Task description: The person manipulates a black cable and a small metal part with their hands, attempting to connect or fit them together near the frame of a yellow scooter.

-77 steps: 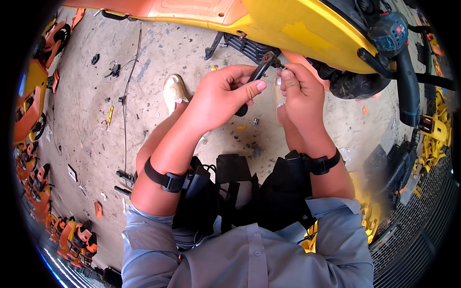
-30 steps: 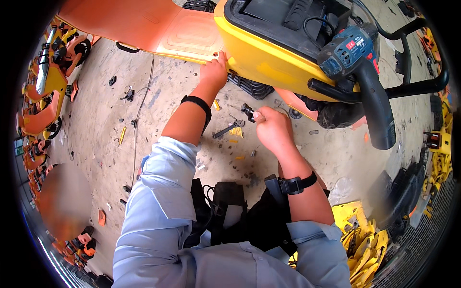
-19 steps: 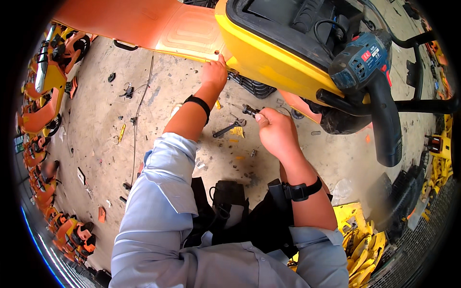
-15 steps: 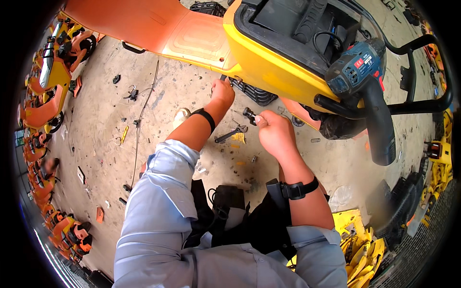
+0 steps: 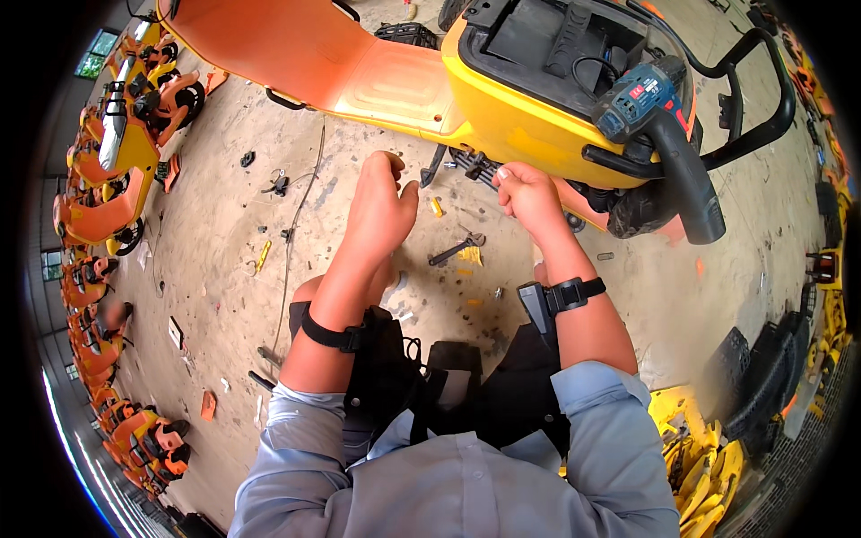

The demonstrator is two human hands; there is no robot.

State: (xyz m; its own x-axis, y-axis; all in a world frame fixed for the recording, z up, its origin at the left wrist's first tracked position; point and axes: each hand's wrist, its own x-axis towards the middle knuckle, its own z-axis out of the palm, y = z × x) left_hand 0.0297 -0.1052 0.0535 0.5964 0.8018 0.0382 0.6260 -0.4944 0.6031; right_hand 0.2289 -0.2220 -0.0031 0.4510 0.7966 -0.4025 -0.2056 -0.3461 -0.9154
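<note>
My left hand (image 5: 384, 204) hovers over the floor, fingers loosely curled and thumb apart, with nothing visible in it. It is nearest a dark kickstand (image 5: 433, 166) under the footboard of an orange-and-yellow scooter (image 5: 529, 117). Beside the black slatted part (image 5: 477, 167) under the scooter's body, my right hand (image 5: 531, 199) is closed with thumb and fingertips together; whatever it pinches is hidden. A blue-and-black power drill (image 5: 641, 99) rests on the rear of the scooter, its handle hanging down. Below my hands, an adjustable wrench (image 5: 457, 249) lies on the floor by a yellow scrap (image 5: 472, 256).
A black tubular rack (image 5: 762, 108) juts from the scooter's rear. A cable (image 5: 300, 215) runs across the concrete among small loose parts. Rows of orange scooters (image 5: 121, 197) stand at left. Yellow panels (image 5: 708, 466) and dark plastic parts (image 5: 767, 386) are piled at right.
My left hand has come away from the kickstand and loosened its fingers. My right hand has moved up toward the scooter's underside; the dark cylindrical piece it held no longer shows clearly. The view has shifted.
</note>
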